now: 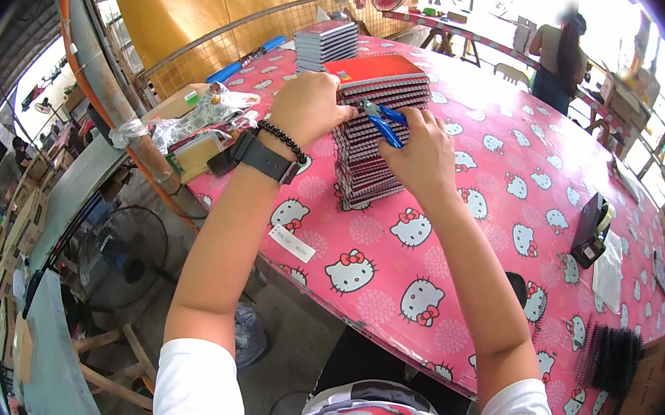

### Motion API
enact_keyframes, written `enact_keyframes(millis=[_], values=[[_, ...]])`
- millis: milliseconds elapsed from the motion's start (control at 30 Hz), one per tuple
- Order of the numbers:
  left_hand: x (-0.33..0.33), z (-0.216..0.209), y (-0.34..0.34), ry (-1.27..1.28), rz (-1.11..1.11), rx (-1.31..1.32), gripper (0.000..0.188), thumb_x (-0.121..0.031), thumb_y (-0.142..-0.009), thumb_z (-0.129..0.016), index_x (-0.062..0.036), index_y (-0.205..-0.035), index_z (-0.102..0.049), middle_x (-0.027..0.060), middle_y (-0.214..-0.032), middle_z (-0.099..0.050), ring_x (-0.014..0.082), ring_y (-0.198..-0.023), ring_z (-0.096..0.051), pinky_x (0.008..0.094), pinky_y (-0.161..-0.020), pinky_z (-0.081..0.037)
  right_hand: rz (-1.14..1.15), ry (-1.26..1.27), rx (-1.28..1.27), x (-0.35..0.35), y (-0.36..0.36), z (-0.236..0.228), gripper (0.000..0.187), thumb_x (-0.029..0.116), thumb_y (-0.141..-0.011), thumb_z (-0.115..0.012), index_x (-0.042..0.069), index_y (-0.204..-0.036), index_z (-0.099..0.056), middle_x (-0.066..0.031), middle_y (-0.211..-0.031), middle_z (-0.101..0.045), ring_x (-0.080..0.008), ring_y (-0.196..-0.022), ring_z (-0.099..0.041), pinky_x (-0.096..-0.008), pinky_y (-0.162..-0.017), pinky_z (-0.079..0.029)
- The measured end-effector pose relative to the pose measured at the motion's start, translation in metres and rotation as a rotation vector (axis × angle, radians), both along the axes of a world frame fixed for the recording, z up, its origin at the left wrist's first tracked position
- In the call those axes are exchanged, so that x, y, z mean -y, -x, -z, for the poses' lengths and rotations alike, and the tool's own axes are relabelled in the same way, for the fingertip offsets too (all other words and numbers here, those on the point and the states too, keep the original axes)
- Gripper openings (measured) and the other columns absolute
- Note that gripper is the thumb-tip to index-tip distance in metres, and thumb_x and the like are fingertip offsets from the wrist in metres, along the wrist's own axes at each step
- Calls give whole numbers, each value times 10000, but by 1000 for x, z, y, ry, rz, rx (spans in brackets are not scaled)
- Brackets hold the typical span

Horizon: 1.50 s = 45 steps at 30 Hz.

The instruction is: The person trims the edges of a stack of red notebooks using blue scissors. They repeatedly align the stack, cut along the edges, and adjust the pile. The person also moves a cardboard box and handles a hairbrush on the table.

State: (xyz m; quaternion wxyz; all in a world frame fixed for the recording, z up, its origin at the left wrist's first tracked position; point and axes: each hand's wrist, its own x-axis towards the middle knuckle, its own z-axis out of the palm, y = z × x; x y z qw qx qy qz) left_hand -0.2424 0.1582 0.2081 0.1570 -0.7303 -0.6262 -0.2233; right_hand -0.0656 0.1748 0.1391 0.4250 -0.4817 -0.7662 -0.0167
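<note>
In front of me stands a tall stack of spiral notebooks [370, 159], with a red-covered notebook [375, 70] on top. The bound edges, lined with wire loops, face me. My left hand [308, 108] grips the left corner of the upper notebooks, its thumb pointing along the spiral edge. A dark watch and a beaded bracelet are on that wrist. My right hand [426, 148] is closed around blue-handled cutting pliers [386, 122]. The pliers' jaws reach the spiral edge near my left thumb; whether they bite on a wire is too small to tell.
Behind is a second notebook stack [325, 45] on the pink patterned tablecloth [362, 231]. Plastic bags [213, 114] lie leftward. Rightward are a tape dispenser [593, 231] and black spiral coils [612, 358]. A floor fan [120, 258] stands lower left; a person [558, 61] is far off.
</note>
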Motion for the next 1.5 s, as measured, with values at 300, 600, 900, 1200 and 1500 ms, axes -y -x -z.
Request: enact_keyframes(millis=[300,600,900,1200,1500], values=[[-1,-6,7,104,140,116,291,-242,-701,-742,7,-846,-702,165,-652,-627,244,-594,-609,351,-607,-468,10,13,37,8,1,-5,468,274,-674,-710,31,-1053,-580,-141,-1040,-605,-305,-1043,-564,-453,-865,-452],[-12,-9,25,361,237,464,200,-202,-730,-722,-3,-737,-708,73,-572,-632,120,-515,-597,282,-505,-451,76,-5,60,8,1,-7,455,279,-682,-709,36,-1043,-577,-134,-1050,-603,-297,-1049,-561,-442,-868,-449],[-16,-5,29,383,280,539,183,-180,-725,-733,0,-752,-711,63,-571,-634,105,-514,-598,271,-491,-446,78,-44,45,12,0,-7,423,271,-673,-706,39,-1004,-579,-130,-1031,-608,-282,-1025,-576,-428,-839,-462],[-12,-10,27,401,271,529,165,-162,-742,-724,2,-758,-712,55,-574,-634,99,-522,-593,263,-494,-438,59,-5,45,15,2,-8,384,272,-683,-690,41,-970,-582,-127,-1003,-610,-286,-1018,-573,-437,-847,-455],[-9,-13,25,416,221,508,193,-165,-762,-733,23,-801,-705,50,-612,-645,83,-548,-593,242,-514,-458,82,-22,78,11,3,-10,392,279,-686,-695,41,-977,-583,-121,-1017,-608,-282,-1037,-566,-430,-848,-456]])
